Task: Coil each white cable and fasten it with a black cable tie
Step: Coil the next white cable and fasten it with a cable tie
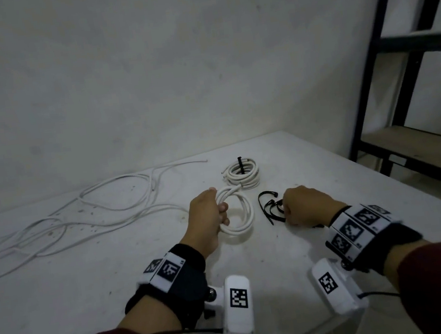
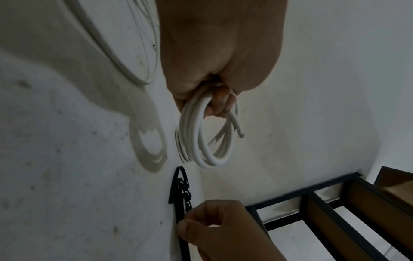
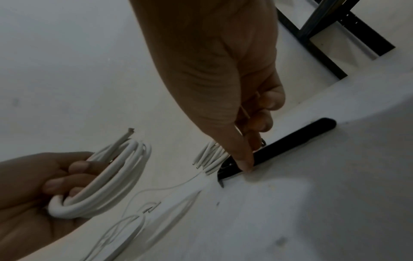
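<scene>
My left hand [image 1: 214,214] grips a coiled white cable [image 1: 243,214], held upright just above the white table [image 1: 327,180]; its cut end sticks out of the coil [image 2: 240,134]. In the left wrist view the fingers [image 2: 220,104] curl through the coil's loops [image 2: 201,141]. To its right lies a small pile of black cable ties [image 1: 268,208]. My right hand [image 1: 286,210] is curled over them, thumb and forefinger pinching one black tie [image 3: 288,139] against the table. A second coil [image 1: 242,173], bound with a black tie, lies behind.
Several loose white cables [image 1: 67,229] sprawl across the left of the table up to the wall. A black metal shelf frame [image 1: 385,66] with wooden boards stands right of the table. The table's right edge [image 1: 418,188] runs close to my right wrist.
</scene>
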